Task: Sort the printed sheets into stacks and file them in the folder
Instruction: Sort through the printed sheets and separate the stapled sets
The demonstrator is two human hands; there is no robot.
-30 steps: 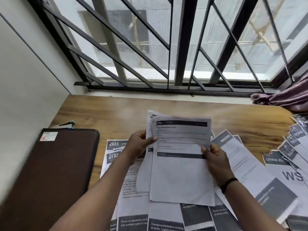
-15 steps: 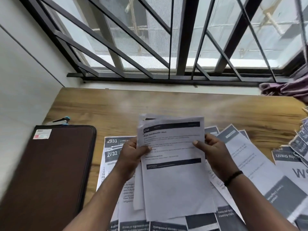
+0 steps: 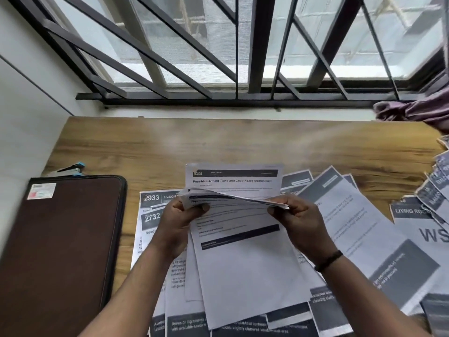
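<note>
A small bundle of printed sheets [image 3: 243, 251] is held above the wooden table [image 3: 170, 147]. My left hand [image 3: 179, 220] grips its left edge. My right hand [image 3: 296, 220] pinches the top edge of the front sheet, which bends down toward me and uncovers a sheet [image 3: 233, 178] headed "Post-Meal Dining Table and Chair Reset Arrangement" behind it. More printed sheets [image 3: 359, 229] lie spread on the table under and to the right of my hands. The dark brown folder [image 3: 60, 251] lies shut at the left, apart from both hands.
A stapler [image 3: 73, 169] sits just beyond the folder's far edge. Sheets numbered 2933 and 2732 [image 3: 151, 207] lie left of my hands. A purple cloth [image 3: 413, 110] is bunched at the far right by the barred window [image 3: 243, 57]. A white wall borders the left.
My right hand has gone from the sheet's right side to its top edge and folded the front sheet down, exposing the one behind. The camera has tilted down slightly.
</note>
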